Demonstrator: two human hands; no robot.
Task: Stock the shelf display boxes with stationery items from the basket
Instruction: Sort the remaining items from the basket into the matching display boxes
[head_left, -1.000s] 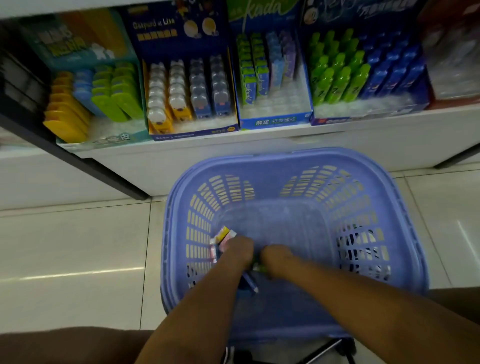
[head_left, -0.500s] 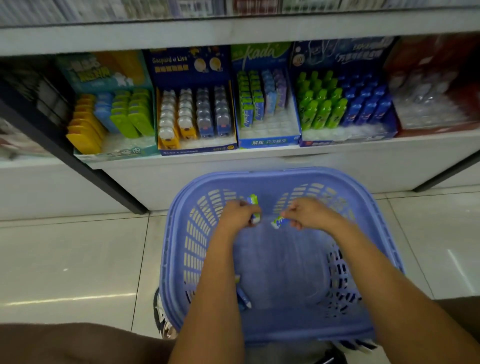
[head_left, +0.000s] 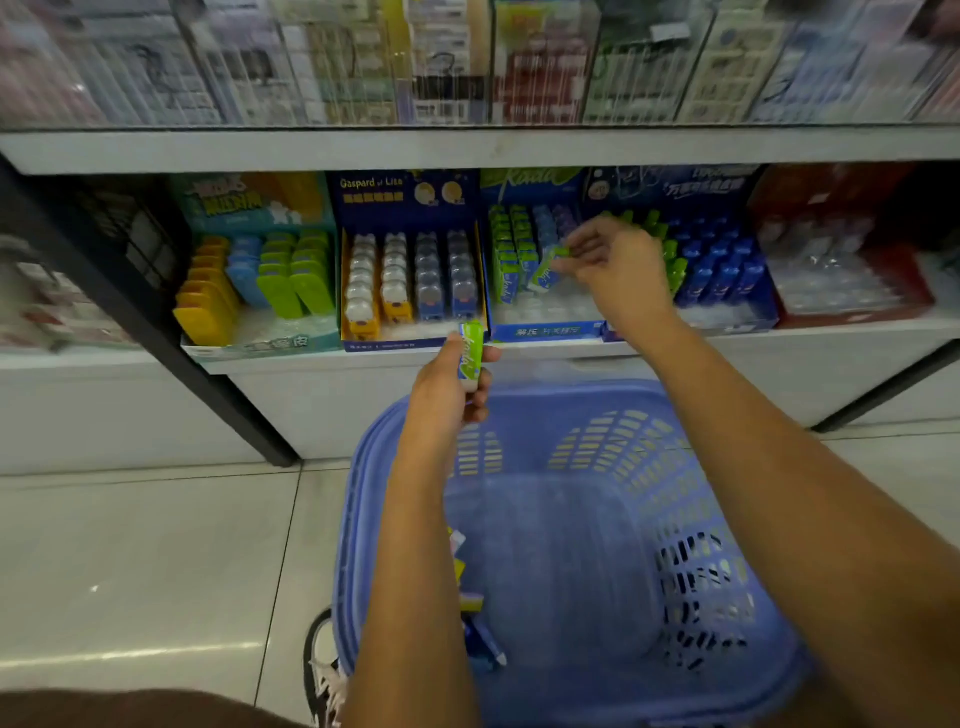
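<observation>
Stationery stick (head_left: 545, 271) pinched by right hand (head_left: 615, 273) fingertips at 1 o'clock, angled toward Kada box (head_left: 545, 331) to join matching rows; left hand (head_left: 445, 387) fingers curl round green stick (head_left: 470, 356), likely next.

Upper-shelf packets (head_left: 467, 62) blurred, print unreadable. Left forearm (head_left: 415, 571) covers most stationery items (head_left: 488, 647) in basket (head_left: 623, 395); its near rim cut off below.

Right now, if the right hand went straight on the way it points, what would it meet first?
Probably the standing rows of items in the blue display box: the right hand, pinching a green-tipped item, points left into them. Depth is unclear.
</observation>
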